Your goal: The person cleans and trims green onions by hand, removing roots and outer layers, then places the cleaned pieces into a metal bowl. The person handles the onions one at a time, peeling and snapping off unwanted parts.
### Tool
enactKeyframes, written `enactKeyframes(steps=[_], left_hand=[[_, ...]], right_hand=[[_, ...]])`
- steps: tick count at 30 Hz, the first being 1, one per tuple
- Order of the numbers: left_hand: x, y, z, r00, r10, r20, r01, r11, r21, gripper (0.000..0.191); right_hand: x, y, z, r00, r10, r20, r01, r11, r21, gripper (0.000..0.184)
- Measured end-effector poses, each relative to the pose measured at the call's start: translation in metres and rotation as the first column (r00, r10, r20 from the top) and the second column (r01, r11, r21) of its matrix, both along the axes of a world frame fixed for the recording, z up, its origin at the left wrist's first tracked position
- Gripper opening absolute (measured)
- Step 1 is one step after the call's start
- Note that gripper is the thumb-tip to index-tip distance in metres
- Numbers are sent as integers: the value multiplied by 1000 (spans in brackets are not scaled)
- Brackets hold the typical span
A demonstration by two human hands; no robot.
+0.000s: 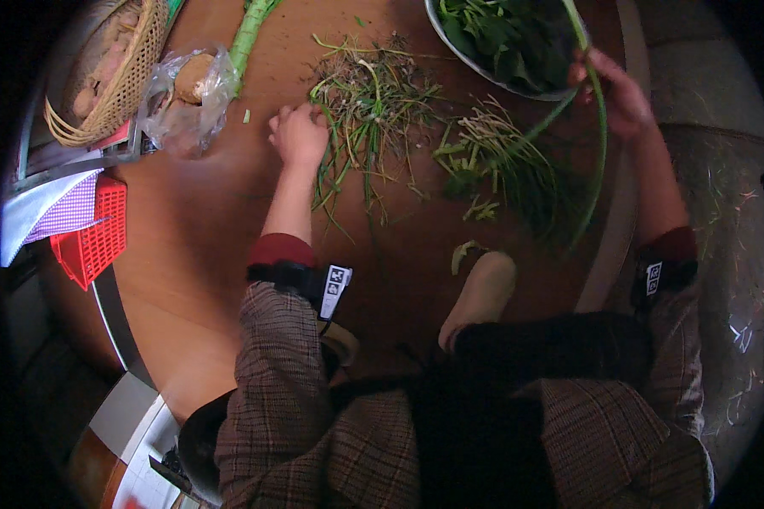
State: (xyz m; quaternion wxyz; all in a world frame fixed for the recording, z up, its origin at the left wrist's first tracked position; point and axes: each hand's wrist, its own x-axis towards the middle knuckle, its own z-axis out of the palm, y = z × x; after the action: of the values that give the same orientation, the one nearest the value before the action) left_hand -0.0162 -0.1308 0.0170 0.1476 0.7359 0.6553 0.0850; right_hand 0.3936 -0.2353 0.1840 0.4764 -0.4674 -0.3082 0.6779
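My right hand point(617, 95) is at the upper right, its fingers closed around a long green scallion-like stalk point(600, 143). The stalk's leaves hang down past the hand. Close beside that hand is a metal basin point(456, 56) holding dark leafy greens point(516, 44). At the left edge of a heap of stringy roots and thin green trimmings point(375, 105) is my left hand point(299, 137). Its fingers are curled with the back of the hand towards me, so what lies under them is hidden. Between heap and basin lies a bunch of pale-ended green stalks point(490, 130).
To the left, a wicker basket point(124, 89) holds potato-like tubers, beside a clear plastic bag point(191, 108) with round brown produce. A thick green stem point(248, 44) lies behind. A red plastic basket point(105, 223) with a checked cloth point(67, 207) stands nearer. My shoe point(484, 286) rests on the brown floor point(184, 273).
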Motion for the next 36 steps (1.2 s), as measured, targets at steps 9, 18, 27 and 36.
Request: enactKeyframes(steps=[9, 18, 27, 36], left_hand=[[83, -6, -32, 948, 219, 231, -134, 934, -332, 25], [35, 13, 9, 173, 602, 780, 254, 737, -626, 27], [8, 11, 99, 304, 329, 894, 376, 821, -430, 21], [26, -11, 122, 285, 32, 958, 622, 754, -210, 16]], right_hand=[[-64, -20, -39, 989, 143, 33, -129, 952, -276, 23], [-89, -5, -33, 981, 153, 118, -111, 947, -303, 25], [-159, 46, -5, 954, 201, 224, -172, 975, -142, 27], [-191, 58, -9, 981, 115, 155, -92, 985, -147, 16]])
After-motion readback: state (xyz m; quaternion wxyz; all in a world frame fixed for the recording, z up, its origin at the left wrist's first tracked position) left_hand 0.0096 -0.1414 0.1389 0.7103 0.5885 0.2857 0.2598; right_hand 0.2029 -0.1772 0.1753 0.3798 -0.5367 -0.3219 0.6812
